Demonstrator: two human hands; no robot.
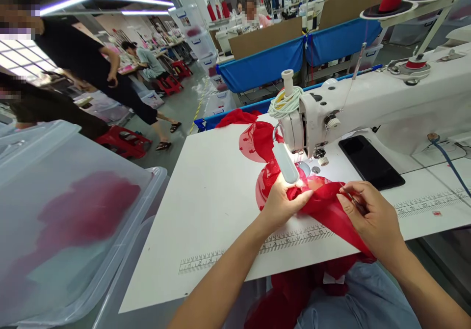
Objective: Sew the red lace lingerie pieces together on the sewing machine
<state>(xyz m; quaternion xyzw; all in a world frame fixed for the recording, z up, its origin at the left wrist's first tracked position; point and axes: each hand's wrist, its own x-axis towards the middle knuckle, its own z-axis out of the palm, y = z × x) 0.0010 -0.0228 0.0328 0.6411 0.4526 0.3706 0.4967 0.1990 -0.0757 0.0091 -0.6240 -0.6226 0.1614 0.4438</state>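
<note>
Red fabric: head view; lies bunched on the white counter just in front of the needle area, its near end trailing over the counter edge toward the lap.
Left hand: head view; fingers closed on the fabric's left fold, directly under the lit lamp.
Right hand: head view; narrow pinch on a thin metal tool, apparently tweezers, heel resting on the fabric.
Sewing machine: head view; needle hidden behind the lamp, so fingertip clearance cannot be judged.
Phone: head view; flat beside the machine, apart from the fabric.
Risk, snag: the tool tip could pierce or pull the sheer weave if dragged.
Risk, slip: the hanging portion's weight could draw the fold out of alignment.
Risk, fingers: left fingertips sit near the needle area; an unintended start could catch them.
</note>
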